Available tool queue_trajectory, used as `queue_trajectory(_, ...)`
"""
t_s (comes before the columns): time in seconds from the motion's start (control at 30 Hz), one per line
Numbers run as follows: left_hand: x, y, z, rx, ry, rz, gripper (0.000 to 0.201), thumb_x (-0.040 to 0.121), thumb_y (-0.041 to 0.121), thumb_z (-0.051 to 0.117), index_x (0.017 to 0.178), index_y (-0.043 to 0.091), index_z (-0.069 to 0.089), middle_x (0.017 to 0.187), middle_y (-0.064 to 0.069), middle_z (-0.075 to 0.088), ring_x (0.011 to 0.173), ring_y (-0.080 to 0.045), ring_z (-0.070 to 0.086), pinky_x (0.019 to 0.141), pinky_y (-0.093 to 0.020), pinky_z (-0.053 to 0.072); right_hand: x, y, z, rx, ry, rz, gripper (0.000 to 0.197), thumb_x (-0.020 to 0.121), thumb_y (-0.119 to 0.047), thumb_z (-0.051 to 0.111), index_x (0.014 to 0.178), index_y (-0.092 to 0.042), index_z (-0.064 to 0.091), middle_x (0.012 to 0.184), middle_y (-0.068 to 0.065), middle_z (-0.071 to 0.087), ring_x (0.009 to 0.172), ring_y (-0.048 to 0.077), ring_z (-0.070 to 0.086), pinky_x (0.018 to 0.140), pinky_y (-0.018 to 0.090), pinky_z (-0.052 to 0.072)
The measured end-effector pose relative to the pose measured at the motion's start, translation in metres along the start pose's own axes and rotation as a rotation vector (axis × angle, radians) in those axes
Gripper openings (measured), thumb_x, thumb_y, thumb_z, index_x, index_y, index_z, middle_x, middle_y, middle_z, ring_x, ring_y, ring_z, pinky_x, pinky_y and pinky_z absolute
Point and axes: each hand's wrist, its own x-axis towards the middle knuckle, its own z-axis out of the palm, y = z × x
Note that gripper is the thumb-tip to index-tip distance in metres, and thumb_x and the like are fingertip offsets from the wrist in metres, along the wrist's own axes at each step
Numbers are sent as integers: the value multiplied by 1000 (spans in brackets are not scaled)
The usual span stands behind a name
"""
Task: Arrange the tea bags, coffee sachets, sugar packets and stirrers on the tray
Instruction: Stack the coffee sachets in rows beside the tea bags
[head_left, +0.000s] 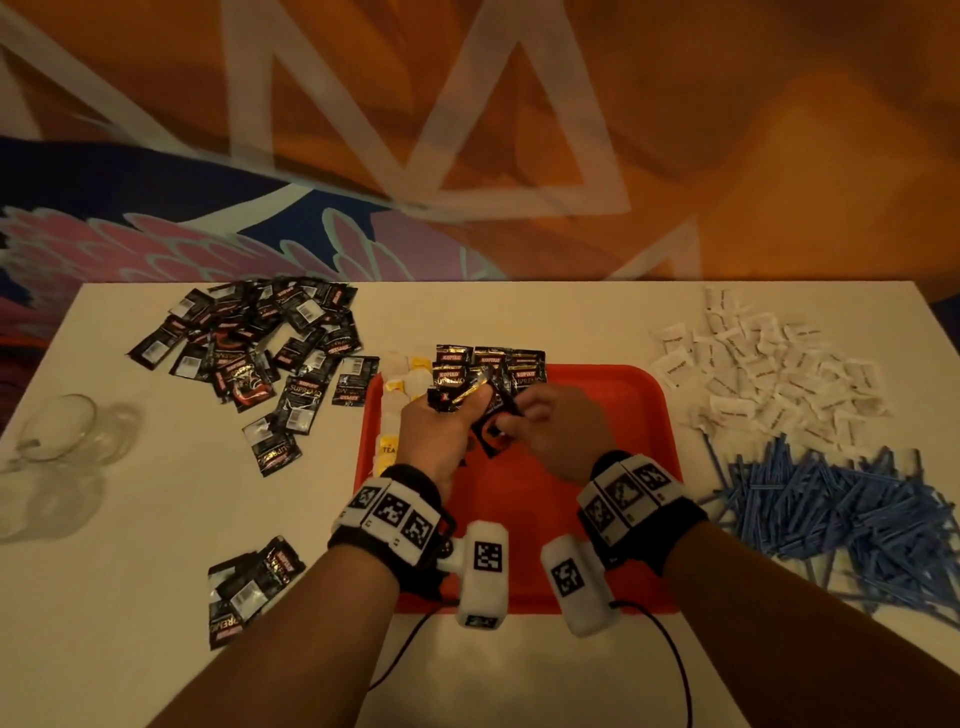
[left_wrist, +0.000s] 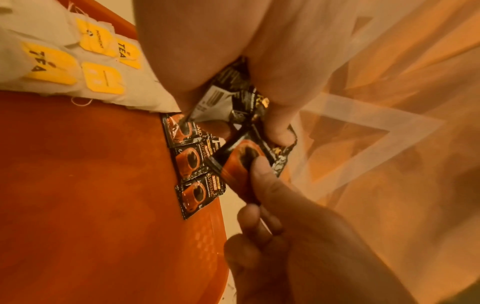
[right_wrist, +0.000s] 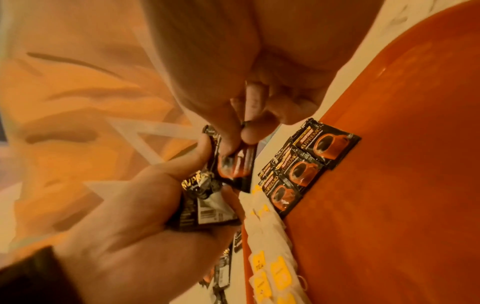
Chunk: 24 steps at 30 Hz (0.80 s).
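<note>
Over the red tray, my left hand clutches spare sachets while my right hand pinches one coffee sachet between fingertips.

The left hand grips a bunch of coffee sachets above the red tray — the right hand pinches one sachet beside the tea bags.
</note>
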Motion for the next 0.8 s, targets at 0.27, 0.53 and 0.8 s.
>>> queue_trajectory(0.27,4,5,-14,10,71,-44,13,88,26,76,98,17,74,94,-6,77,95,-27,73,94,-52,55,6,-2,19,5,-41,34,12,82,-29,76,88,-20,73,85,-7,67,79,10,62,66,18,48)
queue_trajectory(0.53,19,7,-40,94,73,-65,18,91,19,72,80,32,67,86,3,74,83,-18,71,78,-38,59,23,5,44,-47,-120,63,22,87,-31,70,105,-18,74,82,-16,61,64,-4,51,56,9,33)
queue_trajectory(0.8,38,12,-72,132,195,-119,32,89,41,70,110,17,72,98,-3,74,95,-23,69,95,-51,55,55,12,59,-4,-21,217,9,93,-12,63,100,-7,66,77,-11,57,51,-9,54,40,5,36)
